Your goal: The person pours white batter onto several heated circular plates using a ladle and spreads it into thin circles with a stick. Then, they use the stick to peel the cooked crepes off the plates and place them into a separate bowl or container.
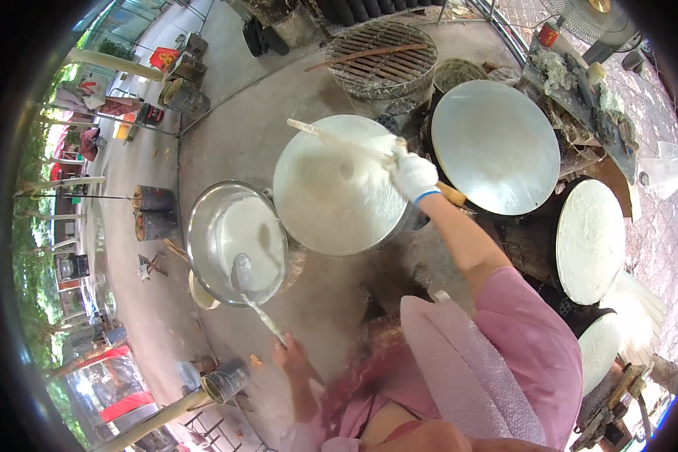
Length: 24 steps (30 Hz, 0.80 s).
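Note:
My right hand [415, 172], in a white work glove with a blue cuff, is closed on a wooden-handled tool with a long flat wooden blade [333, 138]. The blade reaches over a round pale griddle [327, 198]; whether it touches the surface is hard to tell. My left hand [291, 356] is bare and grips the long handle of a metal ladle [241, 274]. The ladle's bowl hangs over a wide steel basin [195, 243] with white liquid batter [246, 231] in it, at the left of the griddle.
A second round griddle [494, 147] stands right of my gloved hand. Two more, covered with pale sheets, stand at the right: one upper [590, 243], one lower [599, 344]. A round slatted grate [381, 59] lies at the top. Metal buckets [226, 381] stand at the left.

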{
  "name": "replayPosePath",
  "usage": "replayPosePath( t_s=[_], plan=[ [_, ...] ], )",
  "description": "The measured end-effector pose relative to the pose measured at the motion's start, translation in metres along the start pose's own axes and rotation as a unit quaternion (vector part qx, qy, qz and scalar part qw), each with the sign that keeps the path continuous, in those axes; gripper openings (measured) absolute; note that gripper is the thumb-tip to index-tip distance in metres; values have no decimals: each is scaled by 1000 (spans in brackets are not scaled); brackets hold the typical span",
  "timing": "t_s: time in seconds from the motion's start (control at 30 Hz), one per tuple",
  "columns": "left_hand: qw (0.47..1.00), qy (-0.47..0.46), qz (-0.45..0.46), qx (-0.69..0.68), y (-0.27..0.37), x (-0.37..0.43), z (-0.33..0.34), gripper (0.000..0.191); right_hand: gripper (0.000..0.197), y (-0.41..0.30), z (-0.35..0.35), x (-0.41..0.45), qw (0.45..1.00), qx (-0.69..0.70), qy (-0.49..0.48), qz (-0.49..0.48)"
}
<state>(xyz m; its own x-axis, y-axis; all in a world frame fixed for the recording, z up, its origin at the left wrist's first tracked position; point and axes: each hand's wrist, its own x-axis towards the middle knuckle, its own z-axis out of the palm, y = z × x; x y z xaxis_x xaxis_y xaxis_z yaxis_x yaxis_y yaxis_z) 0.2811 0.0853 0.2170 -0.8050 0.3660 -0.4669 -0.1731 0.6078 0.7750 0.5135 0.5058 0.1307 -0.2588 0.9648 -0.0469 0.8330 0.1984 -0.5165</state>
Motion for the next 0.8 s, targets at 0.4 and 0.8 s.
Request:
replayPosePath(
  t_s=[0.4,0.8],
  plan=[
    [803,59,467,365,-14,30,33,15,39,40,15,-185,766,556,-155,285],
    [942,-296,141,70,179,131,193,20,41,18,-7,-183,814,486,-208,241]
  ],
)
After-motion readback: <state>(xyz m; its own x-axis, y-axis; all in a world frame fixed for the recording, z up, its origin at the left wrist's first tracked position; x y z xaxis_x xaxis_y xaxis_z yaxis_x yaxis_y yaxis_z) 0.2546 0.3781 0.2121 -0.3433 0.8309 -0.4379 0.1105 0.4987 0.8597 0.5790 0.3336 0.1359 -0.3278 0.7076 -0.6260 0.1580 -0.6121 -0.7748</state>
